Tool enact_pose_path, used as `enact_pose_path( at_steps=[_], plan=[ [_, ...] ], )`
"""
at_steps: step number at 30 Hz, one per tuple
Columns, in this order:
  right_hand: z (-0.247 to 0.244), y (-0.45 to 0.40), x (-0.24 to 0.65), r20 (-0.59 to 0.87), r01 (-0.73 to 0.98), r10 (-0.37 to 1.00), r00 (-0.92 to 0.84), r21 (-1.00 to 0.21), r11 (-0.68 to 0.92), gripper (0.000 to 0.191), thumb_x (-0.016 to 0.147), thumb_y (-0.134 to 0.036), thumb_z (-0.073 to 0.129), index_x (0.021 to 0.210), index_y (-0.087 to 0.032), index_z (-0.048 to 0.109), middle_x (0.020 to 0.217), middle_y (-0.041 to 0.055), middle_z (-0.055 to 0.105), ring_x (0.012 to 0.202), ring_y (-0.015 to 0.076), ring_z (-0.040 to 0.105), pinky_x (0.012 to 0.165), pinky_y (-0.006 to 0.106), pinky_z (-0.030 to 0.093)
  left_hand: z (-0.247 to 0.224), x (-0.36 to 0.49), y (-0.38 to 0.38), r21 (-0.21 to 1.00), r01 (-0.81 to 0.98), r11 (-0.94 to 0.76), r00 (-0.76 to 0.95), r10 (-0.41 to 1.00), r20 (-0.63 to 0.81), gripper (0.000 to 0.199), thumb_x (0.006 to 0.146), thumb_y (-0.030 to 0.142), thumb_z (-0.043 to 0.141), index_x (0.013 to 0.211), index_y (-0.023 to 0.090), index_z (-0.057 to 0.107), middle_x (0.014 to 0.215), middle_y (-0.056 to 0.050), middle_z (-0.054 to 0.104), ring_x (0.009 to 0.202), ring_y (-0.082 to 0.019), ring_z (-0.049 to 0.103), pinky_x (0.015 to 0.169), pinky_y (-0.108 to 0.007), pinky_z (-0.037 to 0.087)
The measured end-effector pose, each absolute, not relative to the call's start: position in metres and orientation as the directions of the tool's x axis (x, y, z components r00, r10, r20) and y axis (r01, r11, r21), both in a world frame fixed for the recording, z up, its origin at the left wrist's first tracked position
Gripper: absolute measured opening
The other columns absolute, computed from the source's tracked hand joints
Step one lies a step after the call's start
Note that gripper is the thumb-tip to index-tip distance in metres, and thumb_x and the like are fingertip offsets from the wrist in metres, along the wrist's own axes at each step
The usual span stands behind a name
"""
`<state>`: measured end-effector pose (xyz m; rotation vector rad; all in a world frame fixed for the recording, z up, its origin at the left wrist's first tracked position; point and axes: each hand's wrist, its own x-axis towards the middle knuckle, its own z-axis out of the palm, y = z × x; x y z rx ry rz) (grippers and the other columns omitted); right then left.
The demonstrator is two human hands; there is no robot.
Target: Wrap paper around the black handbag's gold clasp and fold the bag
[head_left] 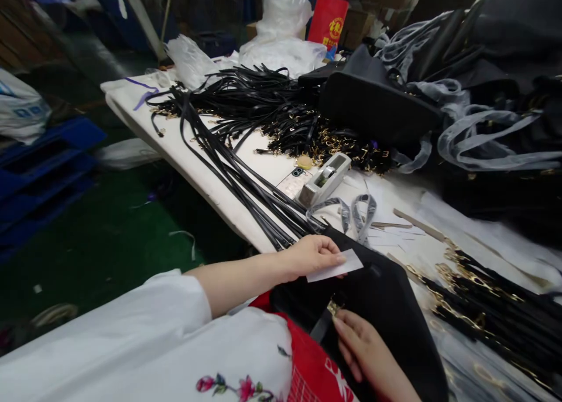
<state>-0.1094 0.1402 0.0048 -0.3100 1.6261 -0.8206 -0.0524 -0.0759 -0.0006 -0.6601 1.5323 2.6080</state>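
My left hand (pixel 311 256) is closed on a small white paper slip (pixel 337 265), pinched between thumb and fingers above a black bag (pixel 395 308). Lower down, the fingers of my right hand (pixel 357 343) pinch a gold metal clasp (pixel 333 306) at the bag's near side. A dark strip (pixel 322 327) runs down from the clasp; what it belongs to is hard to make out. The bag lies over the table edge and my lap. Just beyond it, its plastic-wrapped handles (pixel 363 215) stand in loops on the table.
Long black straps (pixel 228 162) with gold hooks spread across the white table (pixel 144 118). A tape dispenser (pixel 325 179) sits beside a phone (pixel 292 182). Black bags (pixel 377 98) pile up at the back right. More straps with gold chains (pixel 478 296) lie at right. Blue pallets (pixel 44 174) stand at left.
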Motion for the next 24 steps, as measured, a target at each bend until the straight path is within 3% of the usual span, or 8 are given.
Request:
enact_pose_path(
  at_steps=[3, 5, 8, 10, 13, 17, 20, 24],
  plan=[
    [0.011, 0.129, -0.110, -0.712, 0.497, -0.629, -0.312, -0.687, 0.531, 0.040, 0.081, -0.055, 0.066, 0.086, -0.017, 0.054, 0.047, -0.0126, 0.033, 0.037, 0.0012, 0.018, 0.040, 0.018, 0.010, -0.003, -0.049, -0.078, 0.809, -0.232, -0.539, -0.903, -0.189, -0.385, 0.056, 0.053, 0.058, 0.084, 0.080, 0.016, 0.058, 0.072, 0.000, 0.065, 0.063, -0.011, 0.056, 0.058, -0.022, 0.038],
    [0.015, 0.126, -0.113, -0.718, 0.506, -0.630, -0.297, -0.677, 0.534, 0.038, 0.080, -0.054, 0.066, 0.084, -0.018, 0.056, 0.047, -0.0116, 0.035, 0.036, 0.0019, 0.022, 0.040, 0.018, 0.013, -0.004, -0.044, -0.081, 0.831, -0.224, -0.509, -0.893, -0.235, -0.384, 0.055, 0.052, 0.057, 0.085, 0.077, 0.015, 0.060, 0.071, 0.001, 0.064, 0.063, -0.010, 0.054, 0.058, -0.022, 0.037],
    [0.017, 0.129, -0.123, -0.747, 0.199, -0.600, -0.286, -0.659, 0.726, 0.048, 0.076, -0.065, 0.062, 0.088, -0.018, 0.060, 0.049, -0.0053, 0.052, 0.035, 0.0084, 0.042, 0.038, 0.021, 0.026, -0.005, -0.036, -0.087, 0.855, -0.205, -0.476, -0.866, -0.319, -0.385, 0.050, 0.054, 0.055, 0.085, 0.073, 0.014, 0.063, 0.071, 0.000, 0.064, 0.066, -0.010, 0.055, 0.062, -0.023, 0.039],
    [0.019, 0.134, -0.135, -0.701, -0.045, -0.586, -0.406, -0.625, 0.779, 0.053, 0.073, -0.069, 0.060, 0.090, -0.020, 0.063, 0.056, -0.0002, 0.062, 0.045, 0.0154, 0.057, 0.044, 0.026, 0.041, -0.005, -0.030, -0.090, 0.863, -0.185, -0.471, -0.843, -0.375, -0.386, 0.048, 0.055, 0.053, 0.085, 0.071, 0.014, 0.063, 0.071, 0.000, 0.064, 0.067, -0.011, 0.055, 0.063, -0.023, 0.040],
    [0.026, 0.138, -0.155, -0.544, -0.164, -0.561, -0.624, -0.610, 0.775, 0.059, 0.071, -0.072, 0.060, 0.100, -0.021, 0.063, 0.068, 0.0033, 0.069, 0.060, 0.0202, 0.065, 0.060, 0.031, 0.052, -0.005, -0.022, -0.094, 0.867, -0.177, -0.467, -0.818, -0.420, -0.394, 0.046, 0.056, 0.052, 0.084, 0.070, 0.014, 0.064, 0.071, 0.000, 0.064, 0.066, -0.010, 0.054, 0.061, -0.022, 0.039],
    [0.034, 0.125, -0.153, -0.596, 0.055, -0.597, -0.538, -0.731, 0.680, 0.079, 0.071, -0.071, 0.063, 0.126, -0.015, 0.050, 0.073, 0.0046, 0.068, 0.054, 0.0176, 0.060, 0.050, 0.029, 0.046, -0.006, -0.019, -0.094, 0.858, -0.199, -0.474, -0.808, -0.416, -0.417, 0.049, 0.058, 0.056, 0.081, 0.072, 0.013, 0.063, 0.064, 0.002, 0.061, 0.059, -0.007, 0.050, 0.054, -0.020, 0.034],
    [0.032, 0.110, -0.132, -0.636, 0.292, -0.673, -0.378, -0.771, 0.566, 0.075, 0.075, -0.062, 0.067, 0.131, -0.014, 0.050, 0.064, -0.0011, 0.061, 0.050, 0.0117, 0.051, 0.047, 0.023, 0.039, -0.006, -0.020, -0.091, 0.826, -0.205, -0.525, -0.836, -0.346, -0.427, 0.052, 0.062, 0.061, 0.077, 0.076, 0.013, 0.062, 0.068, 0.000, 0.065, 0.060, -0.009, 0.055, 0.055, -0.020, 0.040],
    [0.040, 0.103, -0.120, -0.666, 0.123, -0.694, -0.274, -0.740, 0.661, 0.066, 0.078, -0.064, 0.063, 0.124, -0.015, 0.063, 0.044, -0.0061, 0.046, 0.038, 0.0081, 0.036, 0.040, 0.019, 0.030, -0.004, -0.021, -0.090, 0.824, -0.163, -0.542, -0.864, -0.325, -0.385, 0.045, 0.075, 0.058, 0.068, 0.076, 0.015, 0.057, 0.067, 0.000, 0.065, 0.051, -0.007, 0.054, 0.049, -0.019, 0.042]
  ],
)
